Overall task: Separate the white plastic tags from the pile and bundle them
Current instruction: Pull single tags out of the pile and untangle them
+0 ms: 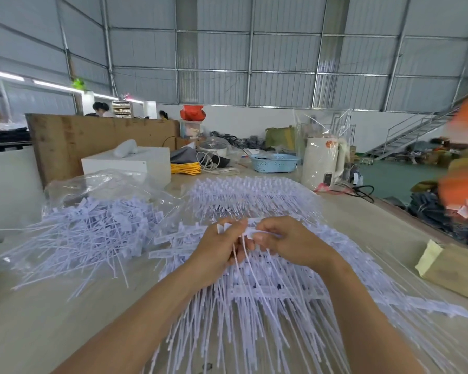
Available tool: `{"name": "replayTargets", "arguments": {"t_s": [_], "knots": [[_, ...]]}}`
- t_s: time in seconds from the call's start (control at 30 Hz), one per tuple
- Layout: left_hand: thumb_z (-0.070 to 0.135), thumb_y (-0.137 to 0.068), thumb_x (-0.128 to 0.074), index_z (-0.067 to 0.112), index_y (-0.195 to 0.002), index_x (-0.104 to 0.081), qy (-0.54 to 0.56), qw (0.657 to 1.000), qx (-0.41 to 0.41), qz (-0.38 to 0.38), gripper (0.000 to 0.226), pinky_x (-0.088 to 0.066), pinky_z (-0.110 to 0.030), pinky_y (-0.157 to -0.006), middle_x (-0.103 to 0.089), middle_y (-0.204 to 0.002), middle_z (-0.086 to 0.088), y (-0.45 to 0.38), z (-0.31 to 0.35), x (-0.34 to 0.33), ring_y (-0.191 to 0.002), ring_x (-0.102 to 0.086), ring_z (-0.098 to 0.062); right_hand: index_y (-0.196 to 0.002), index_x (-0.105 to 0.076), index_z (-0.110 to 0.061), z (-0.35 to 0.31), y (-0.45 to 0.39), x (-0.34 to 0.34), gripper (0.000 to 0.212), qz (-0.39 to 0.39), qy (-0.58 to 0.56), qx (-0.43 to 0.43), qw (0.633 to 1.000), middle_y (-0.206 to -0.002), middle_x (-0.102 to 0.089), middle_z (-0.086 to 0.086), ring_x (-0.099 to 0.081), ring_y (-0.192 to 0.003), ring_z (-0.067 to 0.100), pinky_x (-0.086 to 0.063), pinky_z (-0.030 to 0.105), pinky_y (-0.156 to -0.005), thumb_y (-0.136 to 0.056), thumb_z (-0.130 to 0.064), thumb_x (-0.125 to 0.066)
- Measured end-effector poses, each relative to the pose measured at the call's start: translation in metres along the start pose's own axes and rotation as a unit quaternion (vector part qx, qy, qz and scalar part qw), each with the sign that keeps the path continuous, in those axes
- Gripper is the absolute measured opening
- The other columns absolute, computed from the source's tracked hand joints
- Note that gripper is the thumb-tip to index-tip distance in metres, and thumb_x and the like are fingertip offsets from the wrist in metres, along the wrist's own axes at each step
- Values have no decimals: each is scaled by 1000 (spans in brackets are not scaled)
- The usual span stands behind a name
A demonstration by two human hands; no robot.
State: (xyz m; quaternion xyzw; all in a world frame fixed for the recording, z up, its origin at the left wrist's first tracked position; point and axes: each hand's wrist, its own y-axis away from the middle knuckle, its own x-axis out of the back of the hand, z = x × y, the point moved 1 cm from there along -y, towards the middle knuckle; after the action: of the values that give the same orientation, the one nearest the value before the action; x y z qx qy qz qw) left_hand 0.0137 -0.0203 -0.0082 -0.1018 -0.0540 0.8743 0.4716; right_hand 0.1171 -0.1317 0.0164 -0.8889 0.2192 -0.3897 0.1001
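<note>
Table, wood-topped, landmark: big heap of white plastic tags at its middle. Left of the heap: loose tangled tags spilling from a clear bag. Over the heap: left hand, fingers curled round a few tags; right hand, pinching their flat heads. Behind-right of the heap: blue basket, white kettle.

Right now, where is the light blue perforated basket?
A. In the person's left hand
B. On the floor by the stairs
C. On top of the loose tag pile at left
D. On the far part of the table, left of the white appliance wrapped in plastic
D: the light blue basket stands on the far table, just left of the plastic-wrapped white appliance.
</note>
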Motion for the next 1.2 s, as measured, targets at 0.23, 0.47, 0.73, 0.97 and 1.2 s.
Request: {"name": "replayTargets", "arguments": {"t_s": [0.23,0.47,0.73,0.97,1.2], "knots": [[27,-99,-46,5,-65,-48,-61,996,-48,-38,40,-25,-12,-36,-47,-38,2,6,-1,-3,-28,-31,-6,-71,-62,-19,-1,-1,-6,22,-15,-7,0,1000,-71,-63,-2,-58,-66,7,-47,21,-66,-92,-12,-59],[26,-99,-48,9,-73,-42,-46,998,11,-41,31,-22,-11,-36,-45,-40,-4,5,3,0,-28,-27,-9,-87,-70,-2,-2,-3,-9,11,6,-22,36,999,-75,-68,-22,-64,-81,3,-49,19,-81,-88,2,-59],[30,-94,-46,13,-88,-42,54,969,144,-192,18,-21,-9,-34,-33,-40,4,8,11,7,-28,-24,-4,-95,-71,0,-2,0,-5,14,-34,-66,26,997,-90,-71,-9,-63,-86,-3,-49,16,-83,-85,4,-61],[28,-68,-84,14,-71,-59,255,917,97,-291,29,-34,-12,-30,-43,-40,4,5,29,33,-27,-32,-5,-65,-58,-16,8,13,33,29,154,-215,55,963,-58,-51,-8,-42,-55,5,-35,15,-54,-88,1,-55],[23,-90,-54,13,-83,-46,234,964,121,-43,14,-44,-15,-33,-60,-60,-8,-9,7,24,-34,-50,-12,-92,-61,-4,-3,9,37,18,203,-510,48,834,-74,-55,0,-43,-57,14,-38,29,-64,-77,-9,-53]]}}
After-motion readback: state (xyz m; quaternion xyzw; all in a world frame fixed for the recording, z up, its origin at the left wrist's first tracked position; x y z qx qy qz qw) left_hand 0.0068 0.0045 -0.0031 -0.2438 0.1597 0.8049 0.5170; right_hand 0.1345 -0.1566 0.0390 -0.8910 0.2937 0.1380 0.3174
